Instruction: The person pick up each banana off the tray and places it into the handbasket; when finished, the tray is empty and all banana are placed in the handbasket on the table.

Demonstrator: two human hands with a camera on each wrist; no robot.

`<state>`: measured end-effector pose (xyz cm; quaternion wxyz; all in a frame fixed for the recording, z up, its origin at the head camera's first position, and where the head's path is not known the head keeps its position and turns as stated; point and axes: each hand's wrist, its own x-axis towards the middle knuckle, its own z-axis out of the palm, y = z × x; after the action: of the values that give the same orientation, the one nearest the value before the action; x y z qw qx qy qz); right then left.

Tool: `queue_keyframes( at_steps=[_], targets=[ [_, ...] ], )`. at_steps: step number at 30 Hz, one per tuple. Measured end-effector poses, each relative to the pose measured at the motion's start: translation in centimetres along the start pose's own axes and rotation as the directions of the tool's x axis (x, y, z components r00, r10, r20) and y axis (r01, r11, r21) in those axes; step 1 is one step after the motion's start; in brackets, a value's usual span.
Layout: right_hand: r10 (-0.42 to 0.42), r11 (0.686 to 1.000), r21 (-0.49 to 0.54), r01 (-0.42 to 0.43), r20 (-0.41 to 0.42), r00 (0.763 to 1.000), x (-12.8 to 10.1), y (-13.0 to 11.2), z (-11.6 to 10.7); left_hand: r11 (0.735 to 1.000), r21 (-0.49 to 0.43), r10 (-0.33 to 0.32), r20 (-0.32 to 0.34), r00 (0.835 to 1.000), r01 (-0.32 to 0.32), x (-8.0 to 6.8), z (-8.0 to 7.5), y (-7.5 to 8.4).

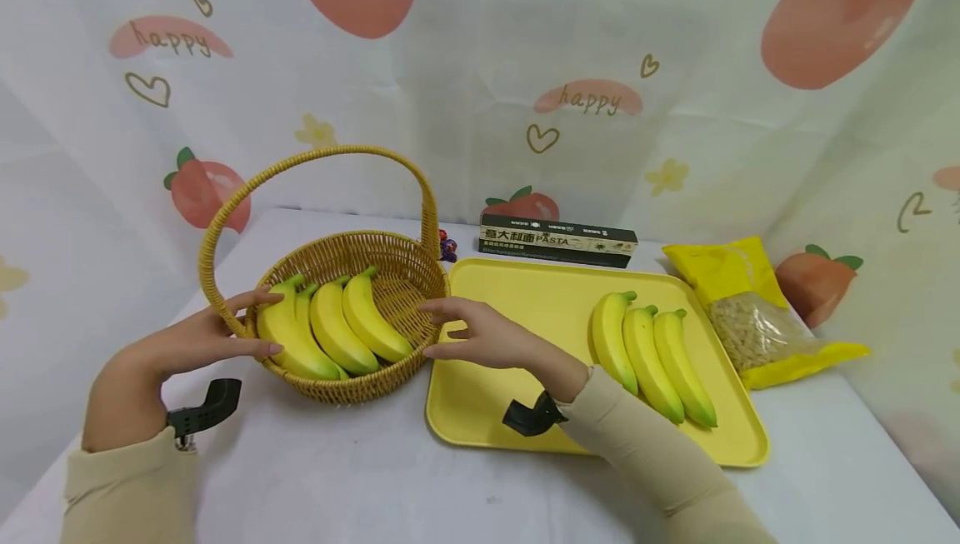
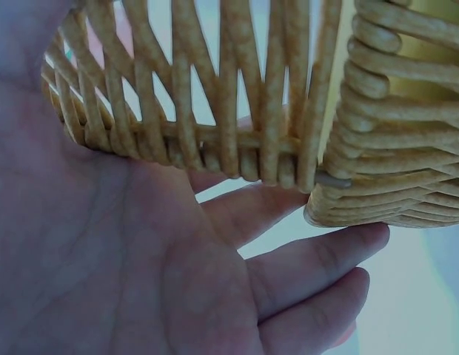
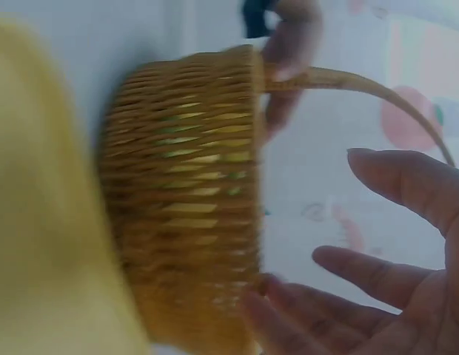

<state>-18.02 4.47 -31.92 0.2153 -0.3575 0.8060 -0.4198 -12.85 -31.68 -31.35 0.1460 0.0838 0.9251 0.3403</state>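
Basket [image 1: 390, 277] of bananas [image 1: 330, 329] between both open-fingered grips, black box [image 1: 557, 241] reading "PASTA" behind.

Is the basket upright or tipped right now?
Upright. The basket sits flat on the table, handle arching overhead, bananas lying inside. Left hand and right hand flank it.

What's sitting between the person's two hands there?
The wicker basket with its bunch of bananas lies between the left hand and the right hand; the head view shows it best.
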Motion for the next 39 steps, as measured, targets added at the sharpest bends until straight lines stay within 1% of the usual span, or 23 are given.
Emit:
queue_keyframes(
  at_steps=[3, 6, 11, 15, 18, 23, 29, 30, 32, 36, 39],
  targets=[
    [-0.034, 0.999, -0.01, 0.034, -0.026, 0.999, -1.5, 0.8, -0.2, 1.0, 0.003, 0.003, -0.003, 1.0, -0.003, 0.1, 0.0, -0.1],
    [-0.047, 0.999, -0.016, 0.046, -0.062, 0.997, -2.9, 1.2, -0.6, 1.0, 0.008, 0.006, -0.007, 1.0, -0.006, 0.1, 0.0, -0.1],
    [-0.035, 0.999, -0.032, 0.032, -0.11, 0.993, -5.3, 2.1, -1.6, 1.0, -0.007, 0.015, -0.003, 1.0, -0.015, 0.1, 0.1, -0.2],
    [-0.027, 1.0, -0.009, 0.026, -0.193, 0.981, -7.4, 3.1, -3.0, 1.0, -0.014, 0.012, 0.001, 1.0, -0.012, 0.2, 0.1, -0.1],
    [0.027, 0.999, 0.027, -0.021, -0.267, 0.963, -8.9, 4.3, -4.1, 1.0, -0.012, 0.006, 0.002, 1.0, -0.006, 0.3, 0.1, -0.1],
    [0.122, 0.992, 0.082, -0.1, -0.353, 0.928, -10.7, 6.8, -5.7, 1.0, 0.01, -0.008, 0.001, 1.0, 0.008, 0.3, 0.1, -0.2],
    [0.191, 0.981, 0.13, -0.147, -0.47, 0.862, -11.9, 8.7, -7.4, 1.0, 0.003, -0.007, -0.006, 1.0, 0.007, 0.4, 0.2, -0.3],
    [0.21, 0.977, 0.14, -0.162, -0.477, 0.853, -12.0, 8.9, -7.6, 1.0, 0.001, -0.005, -0.007, 1.0, 0.005, 0.3, 0.2, -0.3],
    [0.25, 0.968, 0.141, -0.207, -0.474, 0.845, -12.1, 9.4, -7.7, 1.0, -0.002, 0.002, -0.009, 1.0, -0.002, 0.3, 0.2, -0.4],
    [0.328, 0.945, 0.123, -0.304, -0.418, 0.847, -12.0, 10.1, -7.4, 1.0, 0.001, 0.008, -0.011, 1.0, -0.008, 0.3, 0.2, -0.4],
    [0.356, 0.933, 0.101, -0.344, -0.383, 0.852, -11.9, 10.3, -7.0, 1.0, 0.006, 0.002, -0.01, 1.0, -0.002, 0.3, 0.2, -0.3]
  ],
)
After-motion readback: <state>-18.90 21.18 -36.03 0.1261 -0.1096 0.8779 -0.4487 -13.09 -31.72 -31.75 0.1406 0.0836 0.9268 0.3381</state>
